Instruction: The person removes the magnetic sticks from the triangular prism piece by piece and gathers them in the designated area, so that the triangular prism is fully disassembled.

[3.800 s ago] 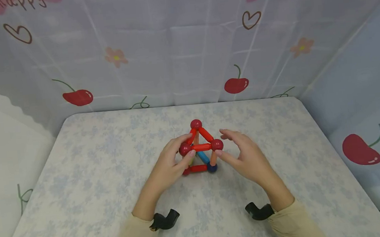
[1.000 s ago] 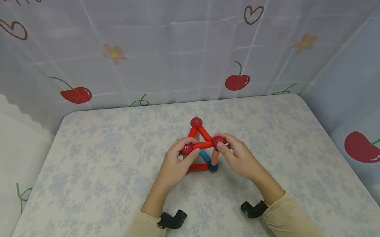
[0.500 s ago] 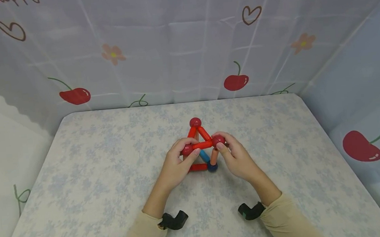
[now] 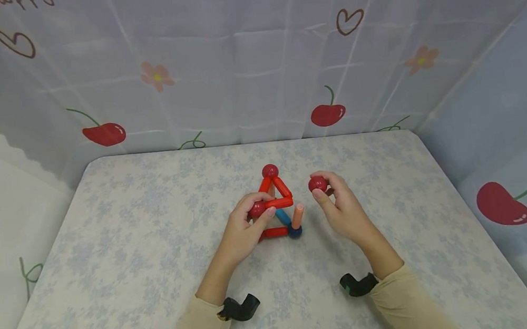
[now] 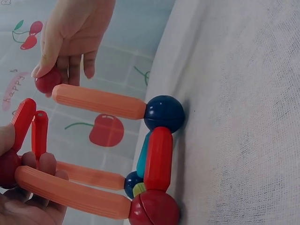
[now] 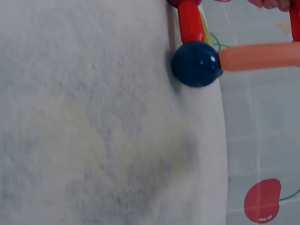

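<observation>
A frame of magnetic rods and balls stands on the table. My left hand (image 4: 243, 224) grips a red ball (image 4: 257, 209) at its upper left corner. Held away to the right, a loose red ball (image 4: 318, 184) is pinched between the thumb and fingers of my right hand (image 4: 344, 207). Two red rods (image 4: 279, 203) meet at the upper right corner with no ball between them. Below that corner an orange rod (image 5: 101, 101) stands on a dark blue ball (image 5: 164, 114), its top end bare. Another red ball (image 4: 270, 171) tops the far corner.
The table (image 4: 147, 239) has a pale patterned cover. A printed curtain (image 4: 236, 82) hangs behind it and along the sides. Black curved pieces (image 4: 241, 308) are strapped at both wrists.
My right hand has pulled the red ball off the frame's upper right corner and moved right and away with it. The left hand keeps its grip on the left ball.
</observation>
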The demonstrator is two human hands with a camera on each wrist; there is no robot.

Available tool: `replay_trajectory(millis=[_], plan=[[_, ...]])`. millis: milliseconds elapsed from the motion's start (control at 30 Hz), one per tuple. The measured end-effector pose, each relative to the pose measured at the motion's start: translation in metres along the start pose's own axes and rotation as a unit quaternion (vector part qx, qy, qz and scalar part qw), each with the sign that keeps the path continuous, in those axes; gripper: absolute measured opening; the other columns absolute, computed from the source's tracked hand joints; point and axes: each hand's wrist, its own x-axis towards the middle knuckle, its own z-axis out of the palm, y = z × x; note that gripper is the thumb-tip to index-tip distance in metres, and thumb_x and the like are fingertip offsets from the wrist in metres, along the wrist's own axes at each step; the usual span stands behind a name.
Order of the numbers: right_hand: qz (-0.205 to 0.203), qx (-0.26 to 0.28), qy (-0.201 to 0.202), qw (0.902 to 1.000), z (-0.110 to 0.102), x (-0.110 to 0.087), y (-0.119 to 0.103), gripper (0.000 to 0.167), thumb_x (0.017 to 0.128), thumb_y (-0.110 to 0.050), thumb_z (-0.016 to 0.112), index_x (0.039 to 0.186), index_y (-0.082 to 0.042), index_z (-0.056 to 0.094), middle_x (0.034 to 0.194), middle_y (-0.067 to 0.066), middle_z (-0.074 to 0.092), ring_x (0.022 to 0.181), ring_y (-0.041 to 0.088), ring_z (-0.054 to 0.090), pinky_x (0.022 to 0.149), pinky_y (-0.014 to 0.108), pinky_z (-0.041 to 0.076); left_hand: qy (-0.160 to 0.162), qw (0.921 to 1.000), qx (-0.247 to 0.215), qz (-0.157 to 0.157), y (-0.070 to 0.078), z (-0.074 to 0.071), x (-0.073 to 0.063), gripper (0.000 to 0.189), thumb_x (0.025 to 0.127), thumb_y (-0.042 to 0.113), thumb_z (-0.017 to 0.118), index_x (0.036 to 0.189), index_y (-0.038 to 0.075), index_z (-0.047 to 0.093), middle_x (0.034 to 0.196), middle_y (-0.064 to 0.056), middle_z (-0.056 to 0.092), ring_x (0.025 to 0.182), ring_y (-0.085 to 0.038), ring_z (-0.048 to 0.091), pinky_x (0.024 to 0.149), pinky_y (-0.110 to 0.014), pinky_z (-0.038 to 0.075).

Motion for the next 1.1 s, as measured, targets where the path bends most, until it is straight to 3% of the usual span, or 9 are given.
replay_trajectory(millis=[367, 633, 833, 1100], plan=[[0.010, -0.054, 0.054, 0.9970, -0.022, 0.013, 0.021, 0.047, 0.092, -0.016, 0.071, 0.135, -0.006, 0.055, 0.119, 0.011, 0.059, 0.102, 0.022, 0.055, 0.081, 0.039, 0.048, -0.008, 0.9999, 0.011, 0.004, -0.001, 0.001, -0.001, 0.024, 0.097, 0.031, 0.065, 0.119, 0.022, 0.063, 0.121, 0.000, 0.060, 0.102, -0.019, 0.055, 0.079, -0.030, 0.051], [0.047, -0.096, 0.093, 0.9899, -0.034, 0.031, 0.051, 0.048, 0.090, -0.021, 0.074, 0.133, -0.007, 0.058, 0.117, 0.013, 0.059, 0.096, 0.025, 0.055, 0.076, 0.036, 0.045, -0.006, 0.9999, 0.006, 0.006, -0.002, 0.004, -0.001, 0.023, 0.097, 0.031, 0.065, 0.119, 0.023, 0.063, 0.122, 0.002, 0.060, 0.105, -0.018, 0.056, 0.081, -0.030, 0.052], [0.101, -0.119, 0.098, 0.9828, -0.042, 0.048, 0.079, 0.050, 0.091, -0.024, 0.073, 0.134, -0.008, 0.056, 0.122, 0.015, 0.056, 0.098, 0.033, 0.055, 0.079, 0.038, 0.045, -0.011, 0.9999, -0.007, -0.002, -0.003, 0.004, 0.000, 0.021, 0.097, 0.031, 0.065, 0.117, 0.024, 0.063, 0.123, 0.003, 0.059, 0.111, -0.018, 0.056, 0.089, -0.033, 0.052], [0.172, -0.146, 0.088, 0.9702, -0.049, 0.066, 0.108, 0.052, 0.093, -0.025, 0.071, 0.139, -0.009, 0.054, 0.125, 0.016, 0.055, 0.098, 0.030, 0.051, 0.080, 0.041, 0.046, -0.017, 0.9997, -0.017, -0.009, -0.002, 0.004, 0.000, 0.023, 0.097, 0.029, 0.065, 0.118, 0.021, 0.063, 0.124, 0.001, 0.059, 0.114, -0.019, 0.056, 0.094, -0.036, 0.052]])
